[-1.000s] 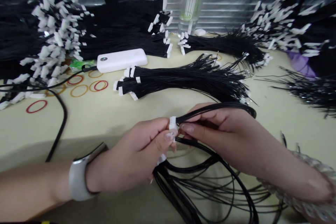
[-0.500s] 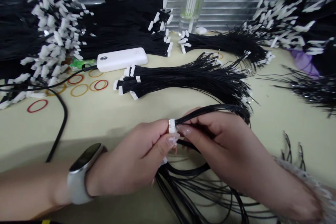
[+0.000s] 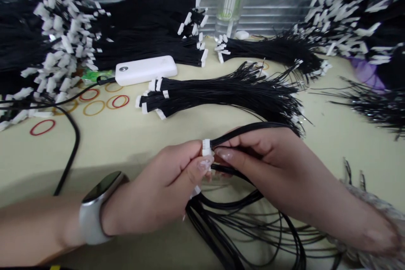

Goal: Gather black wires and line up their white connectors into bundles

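My left hand (image 3: 171, 185) pinches a small white connector (image 3: 206, 147) between thumb and index finger. Black wires (image 3: 247, 128) run from the connector to the right, over the fingers of my right hand (image 3: 268, 160). The right thumb and fingertips are pressed together on wires beside the connector; the exact grip is partly hidden. Below, a second white connector (image 3: 195, 192) shows under my left hand, with more black wires (image 3: 240, 219) looping down and right. Just beyond my hands lies a bundle of black wires with white connectors (image 3: 218, 93).
A white power bank (image 3: 145, 70) with a black cable (image 3: 74, 135) lies at left, near red and yellow rubber bands (image 3: 95, 108). Heaps of connector wires (image 3: 63, 29) line the back. A clear bottle (image 3: 230, 8) stands by the blinds. Loose wire ends (image 3: 376, 103) lie right.
My right hand has shifted slightly, and its forearm sits a little further right. The connector stays in my left fingers, tilted slightly differently.
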Action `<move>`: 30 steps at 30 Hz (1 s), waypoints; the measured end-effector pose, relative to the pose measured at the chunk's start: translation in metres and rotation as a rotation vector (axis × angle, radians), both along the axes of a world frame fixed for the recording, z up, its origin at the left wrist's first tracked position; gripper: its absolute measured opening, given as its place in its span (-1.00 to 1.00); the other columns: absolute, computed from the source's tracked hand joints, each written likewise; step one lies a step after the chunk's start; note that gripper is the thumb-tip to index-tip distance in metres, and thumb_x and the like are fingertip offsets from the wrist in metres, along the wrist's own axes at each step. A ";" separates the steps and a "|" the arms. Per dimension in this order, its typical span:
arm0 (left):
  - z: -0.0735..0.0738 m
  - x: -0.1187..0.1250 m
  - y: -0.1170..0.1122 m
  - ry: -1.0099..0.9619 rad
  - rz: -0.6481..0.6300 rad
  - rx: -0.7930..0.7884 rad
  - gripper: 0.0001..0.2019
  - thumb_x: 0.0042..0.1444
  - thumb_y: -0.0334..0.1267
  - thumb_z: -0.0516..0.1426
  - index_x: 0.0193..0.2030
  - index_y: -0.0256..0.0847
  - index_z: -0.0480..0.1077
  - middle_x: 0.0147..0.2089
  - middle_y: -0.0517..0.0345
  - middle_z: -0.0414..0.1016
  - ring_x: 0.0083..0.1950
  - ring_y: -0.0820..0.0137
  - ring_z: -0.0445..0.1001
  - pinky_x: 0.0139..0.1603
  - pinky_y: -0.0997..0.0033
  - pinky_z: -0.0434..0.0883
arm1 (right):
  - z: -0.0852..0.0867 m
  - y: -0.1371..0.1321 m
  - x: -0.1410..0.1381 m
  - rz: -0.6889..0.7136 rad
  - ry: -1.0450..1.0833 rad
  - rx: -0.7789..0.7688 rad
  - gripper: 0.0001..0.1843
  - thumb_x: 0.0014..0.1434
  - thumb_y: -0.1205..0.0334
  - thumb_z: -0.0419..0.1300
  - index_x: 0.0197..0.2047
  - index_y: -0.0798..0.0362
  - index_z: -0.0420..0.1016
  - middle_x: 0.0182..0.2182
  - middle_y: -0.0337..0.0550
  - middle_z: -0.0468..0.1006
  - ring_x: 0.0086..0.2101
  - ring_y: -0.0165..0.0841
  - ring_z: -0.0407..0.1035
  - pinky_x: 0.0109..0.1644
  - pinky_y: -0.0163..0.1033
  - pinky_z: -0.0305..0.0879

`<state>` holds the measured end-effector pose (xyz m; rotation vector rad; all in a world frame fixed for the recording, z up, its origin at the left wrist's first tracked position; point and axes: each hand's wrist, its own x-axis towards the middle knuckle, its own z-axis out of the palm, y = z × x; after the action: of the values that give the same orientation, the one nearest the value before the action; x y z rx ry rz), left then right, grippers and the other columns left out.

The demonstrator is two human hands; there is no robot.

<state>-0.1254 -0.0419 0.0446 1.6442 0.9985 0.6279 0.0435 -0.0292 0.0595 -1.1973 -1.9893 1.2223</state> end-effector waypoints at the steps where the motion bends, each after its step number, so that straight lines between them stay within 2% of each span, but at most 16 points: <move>1: 0.000 0.000 0.000 0.004 0.003 0.002 -0.75 0.18 -0.26 -0.12 -0.51 -0.23 0.16 -0.62 0.35 0.17 -0.55 0.60 0.16 -0.54 0.65 0.19 | 0.000 -0.001 0.000 -0.001 -0.004 0.009 -0.81 0.14 0.21 0.03 -0.34 -0.07 0.48 -0.45 -0.45 0.50 -0.44 -0.63 0.37 -0.39 -0.60 0.25; 6: -0.001 0.000 -0.001 0.043 -0.016 0.022 -0.77 0.18 -0.24 -0.13 -0.46 -0.23 0.16 -0.61 0.35 0.16 -0.57 0.62 0.13 -0.57 0.65 0.14 | -0.001 -0.004 -0.001 -0.025 -0.039 0.057 -0.79 0.14 0.22 0.02 -0.42 -0.02 0.44 -0.48 -0.45 0.48 -0.46 -0.63 0.35 -0.41 -0.57 0.22; 16: 0.002 -0.001 0.000 0.139 -0.034 0.101 -0.75 0.19 -0.24 -0.16 -0.48 -0.22 0.12 -0.60 0.33 0.16 -0.57 0.59 0.13 -0.56 0.58 0.11 | -0.001 -0.010 -0.002 -0.090 -0.059 0.136 -0.80 0.12 0.28 0.03 -0.47 0.02 0.42 -0.58 -0.41 0.43 -0.54 -0.64 0.24 -0.48 -0.52 0.12; 21: 0.002 -0.001 0.000 0.164 -0.030 0.136 -0.76 0.19 -0.25 -0.15 -0.48 -0.23 0.12 -0.59 0.33 0.19 -0.56 0.59 0.13 -0.53 0.58 0.13 | -0.002 -0.010 -0.003 -0.091 -0.069 0.137 -0.80 0.13 0.28 0.02 -0.47 0.01 0.40 -0.57 -0.45 0.42 -0.54 -0.67 0.23 -0.48 -0.55 0.10; 25: 0.000 -0.001 -0.001 0.151 -0.032 0.111 -0.76 0.19 -0.24 -0.14 -0.48 -0.22 0.13 -0.62 0.34 0.18 -0.58 0.60 0.13 -0.57 0.60 0.12 | -0.002 -0.010 -0.003 -0.105 -0.073 0.148 -0.80 0.13 0.28 0.02 -0.48 0.02 0.40 -0.59 -0.42 0.39 -0.56 -0.65 0.21 -0.52 -0.54 0.08; 30: -0.002 0.000 -0.001 0.048 -0.002 -0.021 -0.75 0.18 -0.21 -0.12 -0.49 -0.23 0.15 -0.63 0.36 0.18 -0.63 0.63 0.15 -0.62 0.65 0.17 | 0.002 -0.007 -0.002 -0.121 -0.164 0.196 -0.75 0.13 0.25 0.01 -0.54 0.07 0.36 -0.63 -0.39 0.37 -0.57 -0.63 0.21 -0.53 -0.51 0.08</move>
<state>-0.1255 -0.0426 0.0424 1.6485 1.0350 0.5775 0.0412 -0.0365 0.0618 -1.3320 -2.0646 0.8724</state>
